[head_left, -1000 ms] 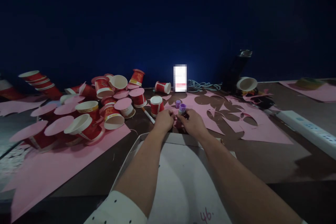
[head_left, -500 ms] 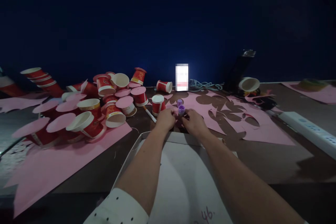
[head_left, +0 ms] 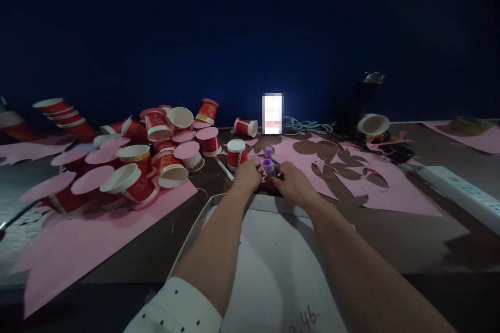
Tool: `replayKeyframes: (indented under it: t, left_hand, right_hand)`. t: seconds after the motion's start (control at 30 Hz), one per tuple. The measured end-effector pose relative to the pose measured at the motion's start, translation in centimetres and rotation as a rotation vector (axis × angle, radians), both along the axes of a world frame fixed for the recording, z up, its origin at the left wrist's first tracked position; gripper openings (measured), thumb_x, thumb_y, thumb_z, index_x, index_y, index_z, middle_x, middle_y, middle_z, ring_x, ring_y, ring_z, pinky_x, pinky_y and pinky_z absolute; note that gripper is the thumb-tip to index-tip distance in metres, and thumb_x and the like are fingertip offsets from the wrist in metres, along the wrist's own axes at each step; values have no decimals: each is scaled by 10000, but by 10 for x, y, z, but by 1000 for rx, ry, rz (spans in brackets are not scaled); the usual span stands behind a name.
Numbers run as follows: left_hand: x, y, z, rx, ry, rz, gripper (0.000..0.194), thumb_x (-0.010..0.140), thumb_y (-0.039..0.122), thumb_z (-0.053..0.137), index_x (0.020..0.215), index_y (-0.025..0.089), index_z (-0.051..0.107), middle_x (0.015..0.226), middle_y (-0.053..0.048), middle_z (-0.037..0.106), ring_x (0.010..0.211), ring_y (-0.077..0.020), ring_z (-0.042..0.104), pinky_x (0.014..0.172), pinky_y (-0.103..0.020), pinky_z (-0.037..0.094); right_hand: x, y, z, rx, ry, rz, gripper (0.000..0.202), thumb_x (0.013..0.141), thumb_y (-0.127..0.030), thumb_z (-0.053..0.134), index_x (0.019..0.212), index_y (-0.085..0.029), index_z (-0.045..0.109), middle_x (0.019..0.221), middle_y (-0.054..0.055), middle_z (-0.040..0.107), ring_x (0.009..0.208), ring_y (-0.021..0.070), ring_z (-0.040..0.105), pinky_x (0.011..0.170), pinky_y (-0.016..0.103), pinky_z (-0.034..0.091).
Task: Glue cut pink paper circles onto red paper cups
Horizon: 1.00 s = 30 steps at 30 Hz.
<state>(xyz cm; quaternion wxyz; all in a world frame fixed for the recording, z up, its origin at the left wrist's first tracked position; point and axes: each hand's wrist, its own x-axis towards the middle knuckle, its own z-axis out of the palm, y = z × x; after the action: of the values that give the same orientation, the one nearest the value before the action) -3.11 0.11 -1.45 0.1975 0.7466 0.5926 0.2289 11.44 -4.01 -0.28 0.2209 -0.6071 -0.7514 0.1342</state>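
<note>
Hands at a small tube, as I see it through the head camera. The purple-rimmed tube lies between the two hands, beyond the far edge of the white box and just nearer than a separate purple piece. The right hand pinches the tube from its right side; the left hand is curled close by — whether its fingers grip anything I cannot tell. I judge the step in hand to be handling the tube, and the next move to call for a steady right pinch while the left fingers work beside it. Long axis: near upright, leaning slightly left at the top — rim facing up.
</note>
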Motion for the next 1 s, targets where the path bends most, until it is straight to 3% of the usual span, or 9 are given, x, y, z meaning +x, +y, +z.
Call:
replayKeyframes:
  t: [0.13, 0.27, 0.37, 0.53, 0.7, 1.0]
  left_hand:
    - [-1, 2, -1, 5, 30, -8, 196, 793, 196, 491, 776, 181, 686, 799, -62, 691, 752, -169, 591, 640, -251, 391]
    - [0, 5, -4, -16, 34, -6, 209, 795, 225, 510, 862, 178, 703, 852, -77, 708, 795, -182, 615, 693, -257, 420]
    - [0, 6, -3, -8, 37, -11, 222, 790, 216, 506, 875, 182, 708, 864, -73, 712, 818, -183, 616, 718, -260, 423]
    - [0, 2, 0, -14, 13, 7, 192, 797, 238, 518, 821, 179, 700, 825, -70, 701, 785, -179, 604, 689, -258, 410]
    - [0, 0, 0, -17, -46, -2, 207, 819, 257, 499, 778, 186, 689, 801, -57, 688, 750, -170, 583, 660, -259, 393]
    - [0, 1, -1, -10, -31, -12, 190, 783, 195, 488, 719, 185, 667, 754, -32, 660, 708, -149, 536, 633, -249, 369]
  right_hand:
    - [0, -1, 3, -15, 50, -23, 167, 804, -304, 573, 877, -181, 658, 875, 75, 607, 781, 182, 541, 672, 265, 351]
    - [3, 0, 11, 150, 319, -262, 289, 831, -447, 540, 830, -175, 639, 786, 65, 635, 690, 171, 544, 637, 272, 373]
    - [5, 1, 13, 217, 497, -310, 333, 827, -497, 529, 843, -182, 636, 778, 57, 658, 673, 172, 558, 633, 278, 397]
    - [-1, 2, 4, 53, 347, -201, 249, 793, -430, 595, 831, -196, 668, 744, 39, 670, 657, 164, 575, 607, 263, 382]
    - [-3, 5, -5, 9, 216, -113, 223, 808, -364, 576, 900, -196, 690, 851, 61, 669, 686, 156, 582, 629, 257, 369]
    - [4, 4, 1, -31, 98, -69, 238, 789, -385, 590, 886, -197, 699, 844, 65, 640, 735, 178, 570, 632, 256, 355]
